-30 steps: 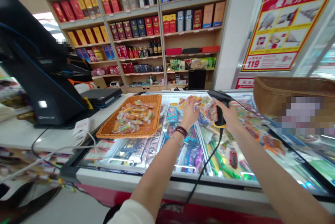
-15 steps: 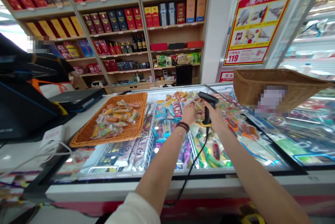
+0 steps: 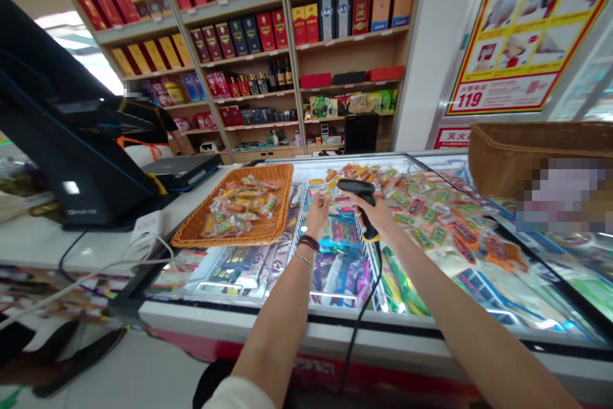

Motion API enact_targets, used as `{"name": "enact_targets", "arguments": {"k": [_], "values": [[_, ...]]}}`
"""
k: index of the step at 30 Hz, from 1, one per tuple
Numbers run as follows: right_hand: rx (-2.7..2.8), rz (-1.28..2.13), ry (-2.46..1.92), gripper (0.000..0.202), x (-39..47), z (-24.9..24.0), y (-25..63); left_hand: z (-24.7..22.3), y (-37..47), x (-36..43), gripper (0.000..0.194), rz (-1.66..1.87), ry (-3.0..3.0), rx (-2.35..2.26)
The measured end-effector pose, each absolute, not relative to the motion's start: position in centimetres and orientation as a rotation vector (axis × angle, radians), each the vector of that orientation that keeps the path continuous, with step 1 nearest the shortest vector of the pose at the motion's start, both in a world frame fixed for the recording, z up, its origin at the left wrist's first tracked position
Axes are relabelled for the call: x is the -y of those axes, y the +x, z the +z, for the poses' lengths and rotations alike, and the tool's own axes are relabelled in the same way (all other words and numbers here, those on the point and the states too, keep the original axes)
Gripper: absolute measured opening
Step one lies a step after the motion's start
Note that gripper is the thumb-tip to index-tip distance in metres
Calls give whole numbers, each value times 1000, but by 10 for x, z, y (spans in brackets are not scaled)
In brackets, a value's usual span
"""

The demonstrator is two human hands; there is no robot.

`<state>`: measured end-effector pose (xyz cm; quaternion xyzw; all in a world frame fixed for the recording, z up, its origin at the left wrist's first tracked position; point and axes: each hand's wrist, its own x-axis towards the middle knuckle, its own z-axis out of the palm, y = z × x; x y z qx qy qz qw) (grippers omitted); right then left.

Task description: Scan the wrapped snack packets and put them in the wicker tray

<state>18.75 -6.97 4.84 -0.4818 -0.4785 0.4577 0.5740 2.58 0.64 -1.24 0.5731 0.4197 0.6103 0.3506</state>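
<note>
My right hand [image 3: 376, 214] is wrapped round a black handheld scanner [image 3: 357, 188], whose cable runs down over the freezer's front edge. Left of the scanner's head, my left hand [image 3: 318, 208] has its fingers pinched together near a small wrapped item; exactly what it holds is too small to make out. Many small wrapped snacks [image 3: 426, 211] lie spread on the glass behind and to the right of the hands. An orange wicker basket [image 3: 282, 205] with several similar wrapped snacks stands to the left. Coloured packages [image 3: 335, 268] show through the glass below.
A brown wicker basket [image 3: 498, 160] stands at the right. At the left are a dark machine [image 3: 81, 160], a black flat device [image 3: 184, 171] and a white box [image 3: 148, 224] with cables. Behind, a person [image 3: 148, 122] is by shelves [image 3: 297, 58] of boxed goods.
The view has turned left, so the baskets and shelves appear further right. Both hands and the scanner have moved left over the glass, towards the orange basket.
</note>
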Motion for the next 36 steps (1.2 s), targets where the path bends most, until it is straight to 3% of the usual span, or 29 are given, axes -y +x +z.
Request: {"name": "enact_targets", "arguments": {"k": [14, 22, 36], "values": [[1325, 913, -1206, 44, 93, 48, 188, -4, 18, 5, 41, 1576, 1351, -827], [1421, 869, -1257, 39, 96, 48, 186, 0, 18, 8, 33, 1590, 1402, -884], [1479, 865, -1253, 38, 98, 47, 187, 2, 17, 9, 34, 1636, 1406, -857]]}}
